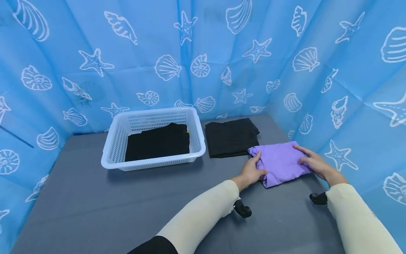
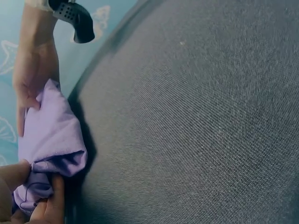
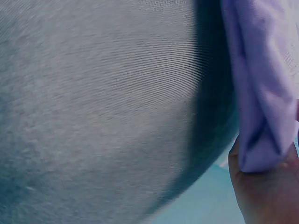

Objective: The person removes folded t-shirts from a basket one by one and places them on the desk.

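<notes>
A folded purple cloth [image 1: 282,163], probably a garment, is stretched between both hands at the right side of the table. My left hand [image 1: 252,172] grips its left edge, thumb on top and fingers underneath; in the left wrist view, the fingers [image 2: 55,198] show below the fold. At the opposite edge my right hand [image 1: 317,165] pinches the cloth. The right wrist view shows the thick folded side of the purple cloth [image 3: 264,93] with the right hand [image 3: 266,191] at its end. A shadow beneath suggests the cloth is slightly off the table.
A folded black cloth [image 1: 231,138] lies just behind the purple one. To its left stands a white perforated basket [image 1: 158,162] holding black cloth [image 1: 158,143]. The grey table [image 1: 127,204] is bordered by a blue shell-patterned curtain [image 1: 215,53] behind and at both sides.
</notes>
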`<control>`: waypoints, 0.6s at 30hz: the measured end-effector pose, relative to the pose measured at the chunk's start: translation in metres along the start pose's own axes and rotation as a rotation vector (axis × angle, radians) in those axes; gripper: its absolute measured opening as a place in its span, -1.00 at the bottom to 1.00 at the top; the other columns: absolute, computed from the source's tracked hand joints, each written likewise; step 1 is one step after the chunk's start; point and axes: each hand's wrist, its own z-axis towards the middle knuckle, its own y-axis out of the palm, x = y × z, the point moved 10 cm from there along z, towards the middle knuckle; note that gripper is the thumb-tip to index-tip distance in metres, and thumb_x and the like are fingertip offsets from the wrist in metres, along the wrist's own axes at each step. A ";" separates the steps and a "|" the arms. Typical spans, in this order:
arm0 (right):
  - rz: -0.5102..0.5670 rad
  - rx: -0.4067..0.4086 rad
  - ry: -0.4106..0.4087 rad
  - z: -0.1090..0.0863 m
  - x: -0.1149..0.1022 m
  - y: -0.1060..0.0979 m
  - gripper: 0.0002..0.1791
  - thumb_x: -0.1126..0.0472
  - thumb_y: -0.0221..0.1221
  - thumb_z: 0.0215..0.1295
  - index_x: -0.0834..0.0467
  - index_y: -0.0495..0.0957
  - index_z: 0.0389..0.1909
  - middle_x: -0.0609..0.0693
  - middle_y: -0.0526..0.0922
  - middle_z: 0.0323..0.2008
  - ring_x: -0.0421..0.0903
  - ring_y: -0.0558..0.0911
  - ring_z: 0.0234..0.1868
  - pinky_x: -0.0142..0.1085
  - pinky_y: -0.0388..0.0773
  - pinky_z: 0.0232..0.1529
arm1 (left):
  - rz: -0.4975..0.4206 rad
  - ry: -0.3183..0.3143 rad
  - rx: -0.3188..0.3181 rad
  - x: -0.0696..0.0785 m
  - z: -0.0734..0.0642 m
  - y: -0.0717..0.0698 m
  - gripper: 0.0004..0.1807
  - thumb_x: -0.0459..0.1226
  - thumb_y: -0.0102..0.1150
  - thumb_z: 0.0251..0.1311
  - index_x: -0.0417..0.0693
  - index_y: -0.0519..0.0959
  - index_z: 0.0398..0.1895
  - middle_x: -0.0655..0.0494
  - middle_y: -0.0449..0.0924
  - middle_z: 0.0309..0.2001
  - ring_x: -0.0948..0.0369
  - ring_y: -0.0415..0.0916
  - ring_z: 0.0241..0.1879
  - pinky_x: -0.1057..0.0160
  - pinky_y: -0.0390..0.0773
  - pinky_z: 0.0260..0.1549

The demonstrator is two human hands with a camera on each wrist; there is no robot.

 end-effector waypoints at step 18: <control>-0.298 0.092 0.014 0.000 0.005 0.004 -0.29 0.35 -0.04 0.36 0.42 -0.04 0.48 0.66 -0.08 0.37 0.46 0.25 0.20 0.12 0.36 0.09 | 0.045 -0.083 0.017 -0.010 -0.004 -0.003 -0.23 -0.31 0.39 0.12 0.23 0.35 0.43 -0.01 0.35 0.39 0.10 0.26 0.39 0.19 0.29 0.34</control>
